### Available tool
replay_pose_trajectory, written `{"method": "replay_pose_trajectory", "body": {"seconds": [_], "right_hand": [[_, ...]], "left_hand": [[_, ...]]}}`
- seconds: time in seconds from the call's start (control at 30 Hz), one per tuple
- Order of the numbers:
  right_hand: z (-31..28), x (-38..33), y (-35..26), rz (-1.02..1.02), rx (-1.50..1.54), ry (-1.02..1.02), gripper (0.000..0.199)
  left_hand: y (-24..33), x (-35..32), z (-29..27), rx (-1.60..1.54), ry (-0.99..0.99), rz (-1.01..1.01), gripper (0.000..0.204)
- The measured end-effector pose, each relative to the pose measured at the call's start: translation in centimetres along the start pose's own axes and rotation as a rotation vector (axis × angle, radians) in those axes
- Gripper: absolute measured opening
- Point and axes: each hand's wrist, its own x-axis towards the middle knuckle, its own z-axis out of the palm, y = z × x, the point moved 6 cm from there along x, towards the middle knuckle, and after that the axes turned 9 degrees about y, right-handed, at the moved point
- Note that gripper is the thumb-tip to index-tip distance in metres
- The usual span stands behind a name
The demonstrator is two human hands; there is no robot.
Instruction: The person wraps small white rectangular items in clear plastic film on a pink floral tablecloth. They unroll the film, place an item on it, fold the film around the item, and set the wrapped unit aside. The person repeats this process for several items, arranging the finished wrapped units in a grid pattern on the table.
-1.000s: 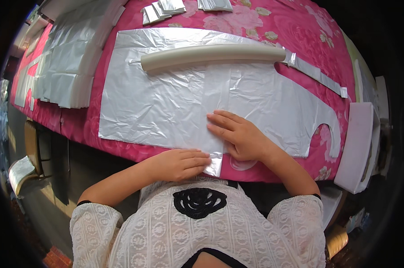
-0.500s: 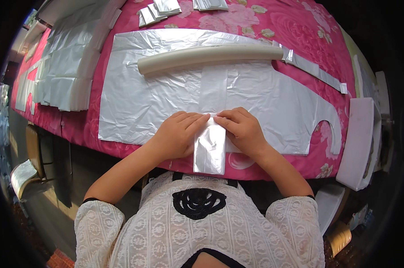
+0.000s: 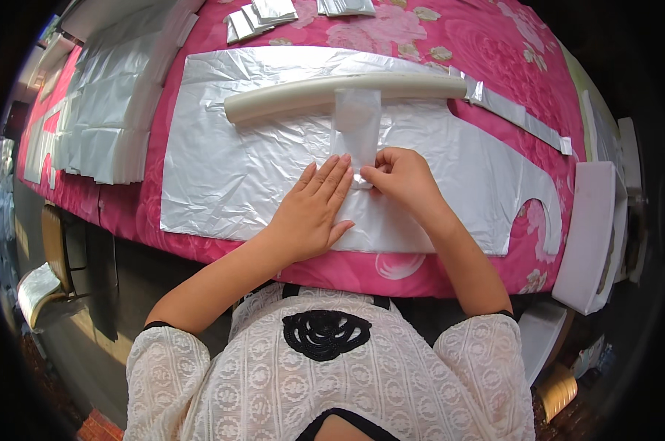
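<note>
A silvery-white plastic sheet (image 3: 226, 173), with a curved cutout at its right end, lies spread in front of me. Over its middle lies a narrow folded plastic strip (image 3: 356, 121), its far end resting against a long pale tube (image 3: 288, 101). My left hand (image 3: 310, 209) lies flat on the sheet with fingers stretched out, the tips at the strip's near end. My right hand (image 3: 408, 182) has its thumb and forefinger pinched at the strip's near right corner. The other right fingers are curled and partly hidden.
A tall stack of white plastic sheets (image 3: 108, 117) stands at the left. Small folded silvery packets (image 3: 273, 10) lie at the far side of the pink flowered tablecloth (image 3: 487, 37). Another narrow plastic band (image 3: 523, 117) extends right from the tube. A white box (image 3: 586, 235) stands beyond the right edge.
The folded strip has flipped from the near table edge to the far side, up to the tube. My left hand has flattened; my right has shifted slightly right and away and pinches the strip.
</note>
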Motion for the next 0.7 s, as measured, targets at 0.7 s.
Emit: {"method": "replay_pose_trajectory", "body": {"seconds": [0.7], "right_hand": [[-1.0, -0.2, -3.8, -1.019, -0.402, 0.088, 0.042]], "left_hand": [[-1.4, 1.5, -1.7, 0.048, 0.344, 0.198, 0.011]]}}
